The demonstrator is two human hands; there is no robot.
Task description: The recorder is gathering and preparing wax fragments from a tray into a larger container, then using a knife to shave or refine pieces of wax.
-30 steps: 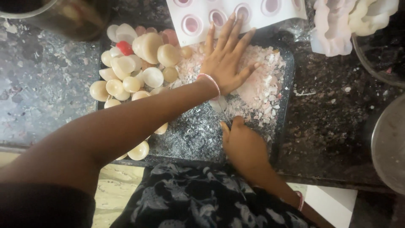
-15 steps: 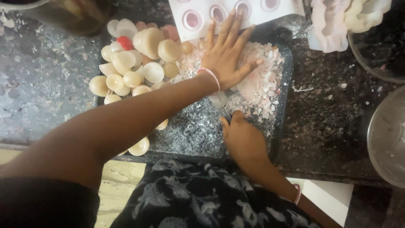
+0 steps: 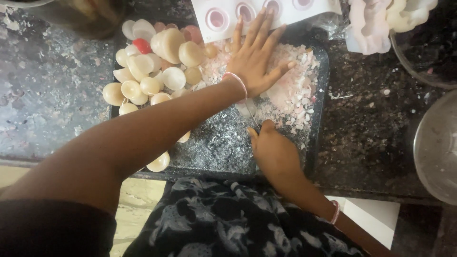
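My left hand [image 3: 254, 59] lies flat with fingers spread on a heap of pink and white chips [image 3: 290, 93] in a dark tray [image 3: 318, 143]. A pink bracelet circles its wrist. My right hand [image 3: 276, 152] rests on the tray's near part, fingers curled around a thin blade-like tool [image 3: 252, 116] whose tip points toward the heap. Most of the tool is hidden by the hand. Several pale round half-shell pieces [image 3: 162, 78] and a red one [image 3: 142, 45] are piled at the tray's left end.
A white mould with round cavities [image 3: 228, 16] lies beyond the tray. White flower-shaped moulds [image 3: 371, 24] and a glass bowl [image 3: 419, 62] sit at the far right, a metal bowl [image 3: 438, 147] at the right edge, a jar [image 3: 90, 16] top left. The speckled dark counter [image 3: 43, 85] carries scattered crumbs.
My left hand stays pressed on the chips. My right hand has crept slightly toward the heap. The view has shifted a little.
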